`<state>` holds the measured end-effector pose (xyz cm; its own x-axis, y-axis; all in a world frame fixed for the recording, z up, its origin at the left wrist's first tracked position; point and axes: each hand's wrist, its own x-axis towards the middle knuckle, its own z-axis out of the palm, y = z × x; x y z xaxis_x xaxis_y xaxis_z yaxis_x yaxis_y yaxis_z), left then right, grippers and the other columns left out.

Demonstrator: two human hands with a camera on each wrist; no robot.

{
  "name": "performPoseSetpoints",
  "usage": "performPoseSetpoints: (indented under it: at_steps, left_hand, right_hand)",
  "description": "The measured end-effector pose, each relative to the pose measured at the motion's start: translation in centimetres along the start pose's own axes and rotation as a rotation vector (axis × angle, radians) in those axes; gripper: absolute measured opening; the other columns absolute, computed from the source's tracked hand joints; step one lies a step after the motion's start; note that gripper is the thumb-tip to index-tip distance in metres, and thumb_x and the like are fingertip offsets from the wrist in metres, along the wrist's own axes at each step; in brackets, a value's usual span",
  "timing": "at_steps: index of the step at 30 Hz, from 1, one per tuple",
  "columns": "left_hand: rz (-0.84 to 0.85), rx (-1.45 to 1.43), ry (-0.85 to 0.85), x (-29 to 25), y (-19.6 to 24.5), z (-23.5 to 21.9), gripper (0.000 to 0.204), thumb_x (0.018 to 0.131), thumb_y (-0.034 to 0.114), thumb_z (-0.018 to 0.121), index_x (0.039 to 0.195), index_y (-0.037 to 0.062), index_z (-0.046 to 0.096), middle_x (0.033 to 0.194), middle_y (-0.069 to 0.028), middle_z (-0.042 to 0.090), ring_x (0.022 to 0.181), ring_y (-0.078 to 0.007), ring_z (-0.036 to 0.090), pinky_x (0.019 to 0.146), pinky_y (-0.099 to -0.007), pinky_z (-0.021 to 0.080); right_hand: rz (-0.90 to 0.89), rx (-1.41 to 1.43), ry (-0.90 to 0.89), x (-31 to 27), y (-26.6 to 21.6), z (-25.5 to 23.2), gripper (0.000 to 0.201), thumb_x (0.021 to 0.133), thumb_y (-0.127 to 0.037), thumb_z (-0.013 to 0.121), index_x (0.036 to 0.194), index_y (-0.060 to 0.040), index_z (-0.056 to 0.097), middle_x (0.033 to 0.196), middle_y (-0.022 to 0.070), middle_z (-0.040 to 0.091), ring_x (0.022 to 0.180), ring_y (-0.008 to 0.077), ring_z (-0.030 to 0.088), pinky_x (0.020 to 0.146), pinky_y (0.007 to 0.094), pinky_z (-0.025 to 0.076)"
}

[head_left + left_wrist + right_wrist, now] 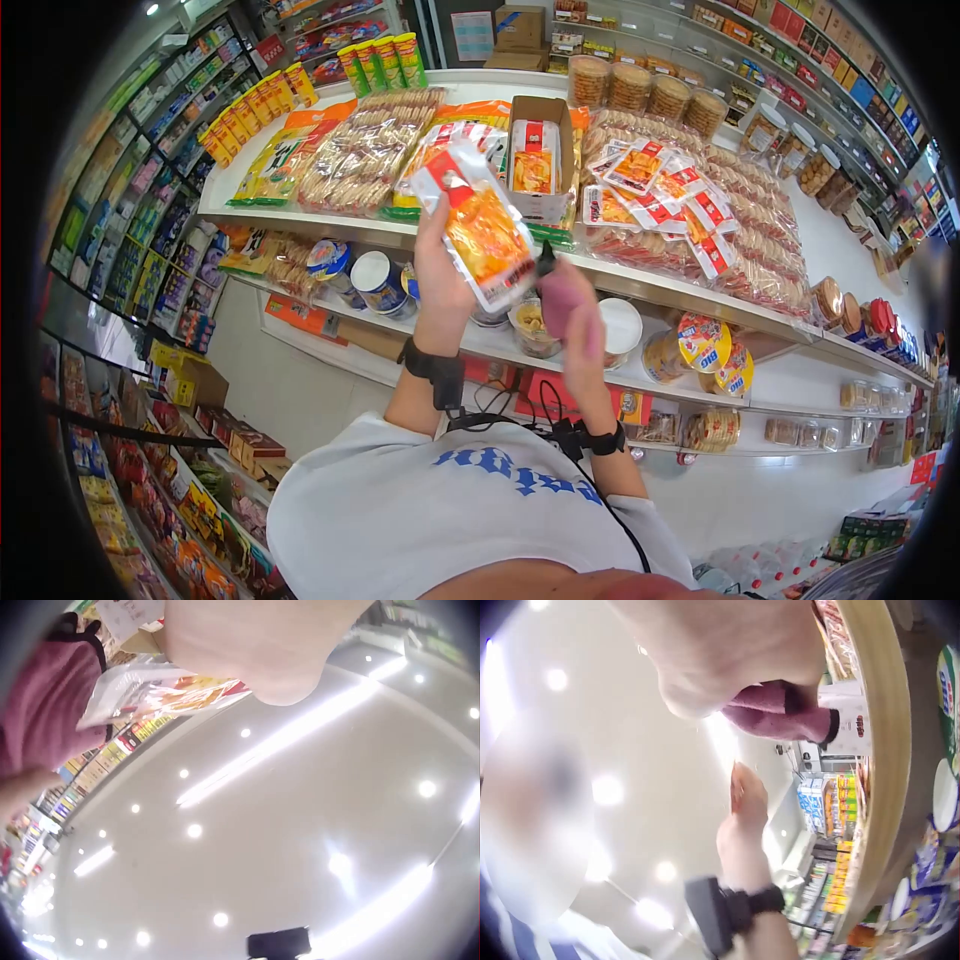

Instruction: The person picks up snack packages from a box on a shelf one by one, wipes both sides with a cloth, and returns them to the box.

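Near the front edge of the counter (350,220), the packet (480,235) hides most fingers of my left hand (441,275); its small print blurs, as does my pink cloth (567,297).

Bright overhead light — ceiling strips and round spots flaring in both wrist views; edges bend and darken, the right wrist view slightly blurred.

On the display counter (222,190), a row of tubes (262,105) stood at the far left. An open carton (541,207) stood mid-counter, one food packet (535,168) inside. Right of it, loose packets (655,190) lay on wrapped snacks (770,235), with lidded jars (629,88) behind. Nearer the person, the left hand (443,280) held a sachet (482,238) before the carton; the right hand (580,350) was just beside it. Tubs (376,278) sat on the shelf (650,383) below.
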<state>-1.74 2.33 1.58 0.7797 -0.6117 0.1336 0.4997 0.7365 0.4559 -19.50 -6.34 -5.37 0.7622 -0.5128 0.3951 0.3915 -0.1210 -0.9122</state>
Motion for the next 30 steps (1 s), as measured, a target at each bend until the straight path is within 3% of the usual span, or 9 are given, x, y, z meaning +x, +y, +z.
performPoseSetpoints:
  at_steps: [2,5,8,10,15,18,22,24,30]
  left_hand:
    - [0.03,0.224,0.076,-1.5,-1.9,1.3,0.043,0.103,0.021,0.054,0.14,0.0023,0.045,0.129,-0.0139,0.061,0.117,-0.0256,0.063,0.099,-0.0429,0.052]
    - [0.151,0.593,-0.002,-2.3,-5.7,1.5,0.044,0.102,0.013,0.056,0.142,0.0023,0.043,0.128,-0.0121,0.061,0.115,-0.0199,0.062,0.098,-0.036,0.052]
    - [0.439,0.944,-0.101,-1.9,-8.3,2.0,0.058,0.101,0.01,0.057,0.152,0.0004,0.029,0.14,-0.0173,0.053,0.131,-0.0202,0.051,0.11,-0.0346,0.04]
    - [0.568,1.111,-0.053,-2.3,-9.5,2.3,0.067,0.1,0.007,0.059,0.155,-0.0002,0.022,0.144,-0.02,0.049,0.137,-0.0207,0.045,0.115,-0.0351,0.034]
    - [-0.162,0.519,-0.116,-4.0,-9.8,2.5,0.071,0.106,0.053,0.029,0.153,0.0007,0.03,0.153,-0.0149,0.042,0.141,-0.0232,0.04,0.117,-0.0366,0.032]
    - [-0.342,0.465,-0.033,-5.4,-9.8,2.2,0.072,0.106,0.057,0.024,0.153,0.002,0.032,0.152,-0.0121,0.043,0.137,-0.0221,0.045,0.115,-0.0362,0.036]
    - [-0.255,0.657,-0.019,-7.7,-8.7,1.5,0.067,0.106,0.055,0.031,0.149,0.0053,0.035,0.144,-0.0095,0.05,0.13,-0.0215,0.051,0.111,-0.0376,0.041]
    - [-0.329,0.253,-0.066,-6.8,-6.1,1.7,0.065,0.105,0.056,0.032,0.147,0.0061,0.04,0.14,-0.0098,0.054,0.125,-0.0217,0.055,0.106,-0.0361,0.044]
    - [-0.159,0.026,0.024,-2.4,-0.2,-1.3,0.057,0.106,0.043,0.04,0.144,0.0019,0.044,0.138,-0.0149,0.056,0.124,-0.0265,0.057,0.108,-0.0394,0.043]
  right_hand:
    - [0.341,0.543,0.24,-0.4,1.9,-2.2,0.049,0.107,-0.035,0.044,0.141,-0.0012,0.049,0.14,0.0122,0.054,0.123,0.0177,0.056,0.101,0.0337,0.046]
    - [0.262,0.443,0.169,-1.3,0.5,-1.9,0.049,0.105,-0.026,0.052,0.144,0.0013,0.044,0.135,0.0108,0.056,0.117,0.0142,0.057,0.097,0.0312,0.047]
    - [0.069,0.257,0.395,-0.9,-0.4,-0.9,0.045,0.103,-0.018,0.057,0.14,0.0054,0.046,0.118,0.0059,0.065,0.102,0.0067,0.06,0.082,0.0243,0.049]
    - [0.303,0.115,0.223,-2.5,0.0,-2.5,0.051,0.103,-0.017,0.054,0.147,0.0051,0.039,0.146,0.0191,0.049,0.134,0.0198,0.047,0.11,0.0355,0.038]
    - [-0.35,-0.148,0.137,-2.4,-0.8,1.1,0.064,0.103,-0.041,0.043,0.146,0.0063,0.042,0.157,0.0285,0.03,0.145,0.0385,0.032,0.118,0.0462,0.024]
    - [-0.356,-0.239,0.121,0.9,-2.3,-0.3,0.062,0.102,-0.043,0.039,0.147,-0.0002,0.045,0.161,0.025,0.022,0.148,0.0432,0.022,0.119,0.051,0.016]
    - [-0.48,-0.629,0.095,5.1,-3.3,-0.6,0.049,0.095,-0.03,0.054,0.14,-0.0116,0.057,0.156,0.0179,0.037,0.145,0.0424,0.029,0.118,0.0546,0.022]
    - [-0.481,-0.75,-0.022,5.7,-3.9,0.6,0.047,0.093,-0.025,0.057,0.138,-0.0112,0.059,0.152,0.0167,0.043,0.143,0.041,0.033,0.117,0.0555,0.023]
    - [-0.342,-0.513,-0.168,2.8,-2.1,5.2,0.048,0.095,-0.024,0.054,0.141,-0.0103,0.055,0.154,0.0181,0.039,0.144,0.042,0.031,0.118,0.0499,0.027]
